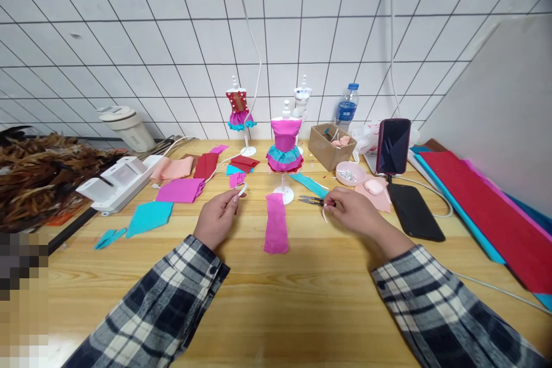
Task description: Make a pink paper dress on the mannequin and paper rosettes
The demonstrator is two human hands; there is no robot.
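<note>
My left hand (218,214) is closed in a pinch on a narrow white strip (242,188), which curls up past the fingertips. My right hand (352,211) has its fingers closed at the dark handle end of small thread snips (311,200), blades pointing left. Below those fingers hangs a short white piece of strip (325,217). Between the hands a bright pink fabric rectangle (276,224) lies on the table. Just behind it stands a miniature dress form (287,135) in a pink top and a ruffled blue-and-pink skirt. A blue fabric strip (311,185) lies behind the snips.
Two more dress forms (238,102) stand at the tiled wall. Fabric pieces (149,218) and a white power strip (129,184) lie left. To the right are a cardboard box (330,152), a bead bowl (350,173), a water bottle (346,109), a propped phone (393,146) and folded fabric (483,201).
</note>
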